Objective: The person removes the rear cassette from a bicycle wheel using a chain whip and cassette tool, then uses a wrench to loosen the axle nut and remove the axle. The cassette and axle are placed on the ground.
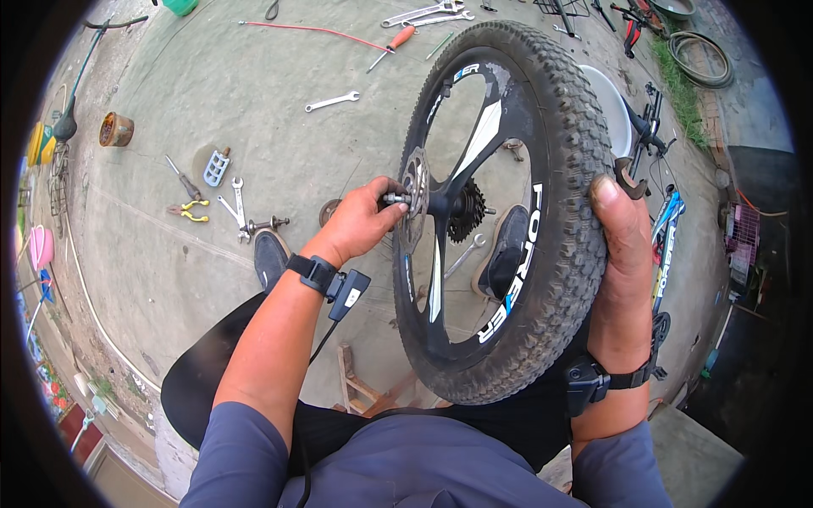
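A black bicycle wheel (542, 309) with a knobby tyre stands upright and tilted in front of me. My left hand (368, 210) pinches the threaded axle end (396, 199) with thumb and fingertips, beside the silver brake disc (415, 190). On the wheel's other side sits a dark sprocket cluster (467, 213). My right hand (622, 224) is closed against the tyre's right side, thumb on the tread; its other fingers are hidden. By that thumb shows a dark, hook-shaped metal end (630, 179); I cannot tell whether the hand holds it.
Wrenches (332, 102), a red-handled screwdriver (393, 48), yellow-handled pliers (188, 211) and a pedal (217, 167) lie on the concrete floor. A loose axle (268, 224) lies near my left shoe (271, 258). A bicycle frame (666, 233) and white basin (605, 106) are at right.
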`<action>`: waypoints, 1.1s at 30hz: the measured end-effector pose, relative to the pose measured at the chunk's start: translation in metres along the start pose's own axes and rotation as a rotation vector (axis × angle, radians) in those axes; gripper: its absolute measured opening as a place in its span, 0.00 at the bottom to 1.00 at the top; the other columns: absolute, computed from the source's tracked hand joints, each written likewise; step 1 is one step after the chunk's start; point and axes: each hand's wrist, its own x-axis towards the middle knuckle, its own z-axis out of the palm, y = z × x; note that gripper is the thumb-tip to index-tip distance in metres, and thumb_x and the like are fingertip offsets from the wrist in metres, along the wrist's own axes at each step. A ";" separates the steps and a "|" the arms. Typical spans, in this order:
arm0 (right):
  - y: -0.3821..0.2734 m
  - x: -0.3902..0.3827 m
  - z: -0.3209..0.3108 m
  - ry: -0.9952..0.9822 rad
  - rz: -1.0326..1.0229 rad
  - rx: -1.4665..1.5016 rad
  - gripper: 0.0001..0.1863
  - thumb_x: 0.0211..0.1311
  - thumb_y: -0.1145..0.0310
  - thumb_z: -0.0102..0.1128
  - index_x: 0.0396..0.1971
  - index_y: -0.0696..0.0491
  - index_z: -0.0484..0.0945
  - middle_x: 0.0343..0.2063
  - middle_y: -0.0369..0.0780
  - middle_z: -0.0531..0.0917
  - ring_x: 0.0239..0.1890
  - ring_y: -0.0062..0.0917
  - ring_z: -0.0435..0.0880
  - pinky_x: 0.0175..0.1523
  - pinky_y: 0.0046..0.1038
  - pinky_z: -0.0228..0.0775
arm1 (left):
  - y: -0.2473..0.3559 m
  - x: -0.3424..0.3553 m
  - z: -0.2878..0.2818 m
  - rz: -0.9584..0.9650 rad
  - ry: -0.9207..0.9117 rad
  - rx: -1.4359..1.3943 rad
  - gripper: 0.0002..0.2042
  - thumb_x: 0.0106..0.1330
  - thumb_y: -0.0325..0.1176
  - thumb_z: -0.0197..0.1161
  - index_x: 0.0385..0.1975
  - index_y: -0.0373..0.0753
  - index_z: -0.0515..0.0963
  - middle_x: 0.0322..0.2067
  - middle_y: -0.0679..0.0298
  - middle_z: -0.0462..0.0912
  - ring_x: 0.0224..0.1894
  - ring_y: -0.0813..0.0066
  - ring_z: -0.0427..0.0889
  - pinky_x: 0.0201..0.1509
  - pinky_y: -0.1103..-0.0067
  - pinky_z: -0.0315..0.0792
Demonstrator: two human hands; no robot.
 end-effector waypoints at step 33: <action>-0.002 0.002 0.002 -0.031 0.027 0.015 0.36 0.64 0.59 0.64 0.67 0.63 0.67 0.56 0.43 0.81 0.55 0.27 0.82 0.61 0.29 0.72 | -0.006 -0.001 -0.002 -0.006 0.015 -0.082 0.16 0.70 0.31 0.66 0.54 0.34 0.76 0.36 0.61 0.84 0.35 0.76 0.81 0.41 0.76 0.77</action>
